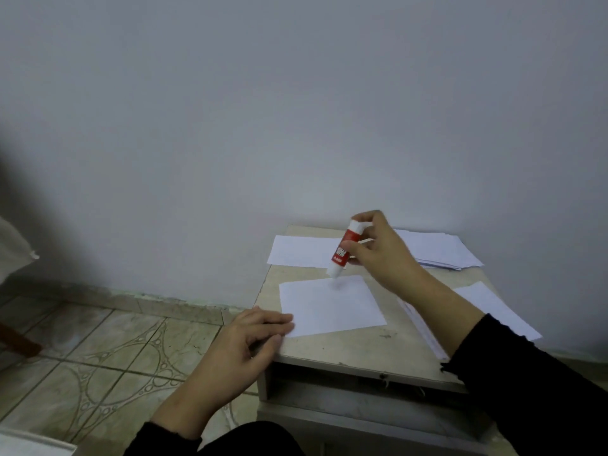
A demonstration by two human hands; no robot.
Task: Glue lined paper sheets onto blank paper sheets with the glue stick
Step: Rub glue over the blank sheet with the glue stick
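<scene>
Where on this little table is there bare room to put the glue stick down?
Bare beige tabletop runs along the near edge, below the white middle sheet. A narrower strip lies between that sheet and the back sheet. The back-right stack and right-edge papers crowd the rest.

Matt paper sheet [330,307]; scuffed tabletop [355,345]

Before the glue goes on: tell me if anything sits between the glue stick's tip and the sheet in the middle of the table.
Nothing visible does. The right hand holds the glue stick tilted, tip down just above the far edge of the middle sheet, with only bare paper beneath. The left hand presses the sheet's near-left corner, well clear.
</scene>
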